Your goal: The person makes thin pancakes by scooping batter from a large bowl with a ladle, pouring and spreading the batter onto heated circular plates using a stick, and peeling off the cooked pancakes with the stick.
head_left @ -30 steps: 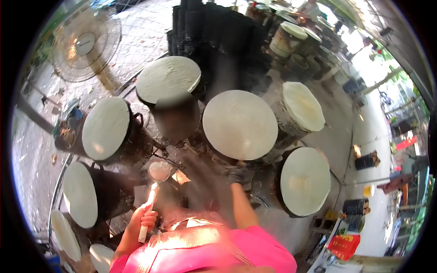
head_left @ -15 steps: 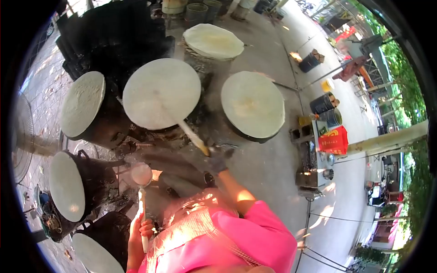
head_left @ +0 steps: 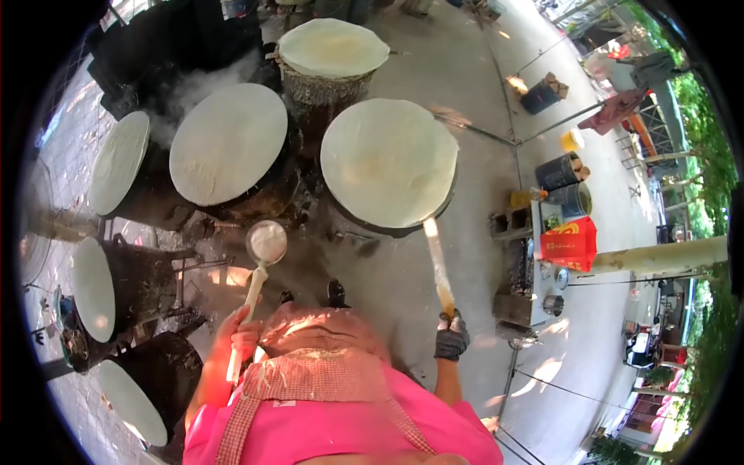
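My left hand (head_left: 241,335) is wrapped round the pale handle of a ladle (head_left: 268,242), its bowl holding a pinkish-white, thick mixture. My right hand (head_left: 452,338), in a dark grey glove, grips a long flat wooden spatula (head_left: 439,267). The spatula's far end meets the near rim of a round griddle carrying a thin pale sheet of batter (head_left: 387,164). To the left, another pale sheet (head_left: 229,145) covers a tilted-looking griddle on a dark stove, with steam behind it. The ladle hangs over the floor between the stoves, apart from both griddles.
Several more pale round sheets sit on stoves, including one at the back (head_left: 333,48) and one far left (head_left: 93,291). A red bag (head_left: 570,242) lies on a low stand at right. Buckets of wood (head_left: 558,172) stand beyond. A pole (head_left: 659,253) crosses the right side.
My right hand has moved right with the spatula, from the middle griddle to the right one. The ladle has come up and slightly right. The view has shifted.
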The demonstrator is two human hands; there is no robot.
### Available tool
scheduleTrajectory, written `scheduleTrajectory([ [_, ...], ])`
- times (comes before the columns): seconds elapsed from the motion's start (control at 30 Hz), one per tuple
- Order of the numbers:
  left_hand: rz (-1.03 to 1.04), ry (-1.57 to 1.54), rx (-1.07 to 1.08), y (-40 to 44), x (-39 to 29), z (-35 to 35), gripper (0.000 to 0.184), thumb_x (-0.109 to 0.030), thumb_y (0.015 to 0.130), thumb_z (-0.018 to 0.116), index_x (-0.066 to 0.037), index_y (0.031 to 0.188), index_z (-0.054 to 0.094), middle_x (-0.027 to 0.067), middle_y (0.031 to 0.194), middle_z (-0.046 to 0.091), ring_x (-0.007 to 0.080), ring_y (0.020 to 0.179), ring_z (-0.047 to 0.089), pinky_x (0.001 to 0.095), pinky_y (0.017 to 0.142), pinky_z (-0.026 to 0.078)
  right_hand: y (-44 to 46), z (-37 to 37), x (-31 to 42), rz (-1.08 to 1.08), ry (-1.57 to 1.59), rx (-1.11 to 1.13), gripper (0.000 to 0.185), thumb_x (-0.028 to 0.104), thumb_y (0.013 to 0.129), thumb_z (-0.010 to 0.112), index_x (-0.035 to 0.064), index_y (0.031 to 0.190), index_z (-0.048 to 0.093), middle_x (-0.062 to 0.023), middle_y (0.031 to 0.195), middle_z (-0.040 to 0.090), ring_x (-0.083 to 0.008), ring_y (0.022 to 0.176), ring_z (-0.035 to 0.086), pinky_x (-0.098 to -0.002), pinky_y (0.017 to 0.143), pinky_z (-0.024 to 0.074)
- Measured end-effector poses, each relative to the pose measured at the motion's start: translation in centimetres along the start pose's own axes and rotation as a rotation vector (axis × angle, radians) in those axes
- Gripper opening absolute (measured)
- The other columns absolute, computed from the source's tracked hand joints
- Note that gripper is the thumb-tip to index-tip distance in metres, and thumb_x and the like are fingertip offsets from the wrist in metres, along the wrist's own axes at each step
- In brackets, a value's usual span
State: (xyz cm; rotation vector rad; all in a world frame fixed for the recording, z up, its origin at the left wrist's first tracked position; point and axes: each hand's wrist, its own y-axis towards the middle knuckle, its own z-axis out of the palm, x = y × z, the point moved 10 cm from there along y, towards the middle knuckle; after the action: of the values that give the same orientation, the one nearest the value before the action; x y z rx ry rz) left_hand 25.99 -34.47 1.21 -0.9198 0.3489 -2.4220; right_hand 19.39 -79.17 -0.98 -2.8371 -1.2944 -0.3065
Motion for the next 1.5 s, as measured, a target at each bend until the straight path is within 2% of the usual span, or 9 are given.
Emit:
scheduleTrajectory([
  [0.23, -0.020, 0.068, -0.113, 0.9, -0.2, 0.2, 0.029, -0.034, 0.089, 0.031, -0.013, 0.088, 0.050, 0.0017, 0.053, 0.031, 0.0103, 0.037, 0.030, 0.0245, 0.034, 0.028, -2.7, 4.6, 5.1, -0.377, 0.091, 0.243, 0.033, 0.033, 0.072, 0.054, 0.0139, 0.099, 0.052, -0.0133, 0.069, 0.059, -0.0309, 0.063, 0.058, -0.0404, 0.055, 0.0443],
  [0.43, 0.150, 0.147, -0.171, -1.1, 1.1, 0.8, 0.023, -0.031, 0.090, 0.031, -0.021, 0.105, 0.045, -0.0002, 0.054, 0.030, 0.0082, 0.037, 0.030, 0.0214, 0.032, 0.027, 7.2, 6.3, 19.6, -0.750, -0.125, 0.102, 0.031, 0.027, 0.068, 0.054, 0.0142, 0.097, 0.050, -0.0088, 0.077, 0.055, -0.0299, 0.065, 0.057, -0.0393, 0.053, 0.0435],
  [0.53, 0.195, 0.126, -0.161, -1.9, 1.6, -1.0, 0.028, -0.027, 0.090, 0.032, -0.026, 0.117, 0.038, -0.0004, 0.055, 0.031, 0.0066, 0.038, 0.029, 0.0201, 0.032, 0.026, 10.8, 7.2, 26.4, -1.100, -0.053, -0.070, 0.037, 0.028, 0.069, 0.053, 0.0158, 0.104, 0.048, -0.0154, 0.097, 0.053, -0.0290, 0.079, 0.058, -0.0428, 0.065, 0.0451],
  [0.63, 0.211, 0.094, -0.105, -2.3, 2.3, -2.2, 0.029, -0.027, 0.089, 0.035, -0.028, 0.119, 0.036, -0.0004, 0.055, 0.032, 0.0067, 0.038, 0.029, 0.0204, 0.033, 0.026, 13.6, 10.9, 27.4, -1.039, -0.533, 0.506, 0.038, 0.029, 0.069, 0.054, 0.0136, 0.103, 0.049, -0.0180, 0.102, 0.052, -0.0297, 0.084, 0.057, -0.0424, 0.067, 0.0452],
  [0.77, 0.311, 0.199, -0.064, -3.5, 2.1, -3.7, 0.026, -0.027, 0.088, 0.039, -0.025, 0.114, 0.042, -0.0014, 0.055, 0.032, 0.0052, 0.039, 0.028, 0.0182, 0.034, 0.025, 15.0, 8.1, 30.2, -1.271, -0.390, 0.340, 0.025, 0.026, 0.065, 0.056, 0.0093, 0.084, 0.053, -0.0132, 0.088, 0.057, -0.0286, 0.078, 0.057, -0.0401, 0.063, 0.0451],
  [0.93, 0.351, 0.207, 0.029, -5.8, 0.5, -5.3, 0.022, -0.026, 0.087, 0.042, -0.023, 0.108, 0.046, -0.0022, 0.055, 0.031, 0.0045, 0.038, 0.027, 0.0170, 0.033, 0.022, 21.1, 0.6, 35.4, -1.238, -0.360, 0.045, 0.016, 0.022, 0.067, 0.053, 0.0091, 0.076, 0.054, -0.0123, 0.075, 0.058, -0.0280, 0.065, 0.058, -0.0388, 0.058, 0.0458],
  [1.1, 0.415, 0.273, -0.322, -9.7, -3.3, -7.0, 0.021, -0.029, 0.087, 0.040, -0.026, 0.107, 0.047, -0.0011, 0.050, 0.032, 0.0051, 0.034, 0.024, 0.0189, 0.031, 0.020, 27.3, -9.2, 43.4, -1.147, -0.208, -0.135, 0.022, 0.025, 0.070, 0.054, 0.0079, 0.084, 0.058, -0.0158, 0.079, 0.060, -0.0314, 0.074, 0.057, -0.0396, 0.067, 0.0456],
  [1.47, 0.558, 0.126, -0.127, -10.9, -8.3, -6.2, 0.020, -0.032, 0.086, 0.042, -0.029, 0.104, 0.050, -0.0025, 0.049, 0.030, 0.0056, 0.034, 0.026, 0.0183, 0.033, 0.023, 38.5, -18.3, 67.0, -1.120, -0.428, -0.149, 0.023, 0.025, 0.069, 0.052, 0.0076, 0.081, 0.062, -0.0174, 0.080, 0.059, -0.0298, 0.079, 0.057, -0.0374, 0.071, 0.0448],
  [1.5, 0.569, 0.094, -0.069, -10.3, -8.6, -5.8, 0.020, -0.032, 0.086, 0.043, -0.029, 0.105, 0.050, -0.0022, 0.049, 0.030, 0.0058, 0.035, 0.026, 0.0185, 0.033, 0.024, 44.2, -17.9, 66.4, -0.954, -0.136, -0.030, 0.025, 0.024, 0.065, 0.058, 0.0032, 0.077, 0.061, -0.0177, 0.077, 0.060, -0.0276, 0.073, 0.058, -0.0370, 0.065, 0.0451],
])
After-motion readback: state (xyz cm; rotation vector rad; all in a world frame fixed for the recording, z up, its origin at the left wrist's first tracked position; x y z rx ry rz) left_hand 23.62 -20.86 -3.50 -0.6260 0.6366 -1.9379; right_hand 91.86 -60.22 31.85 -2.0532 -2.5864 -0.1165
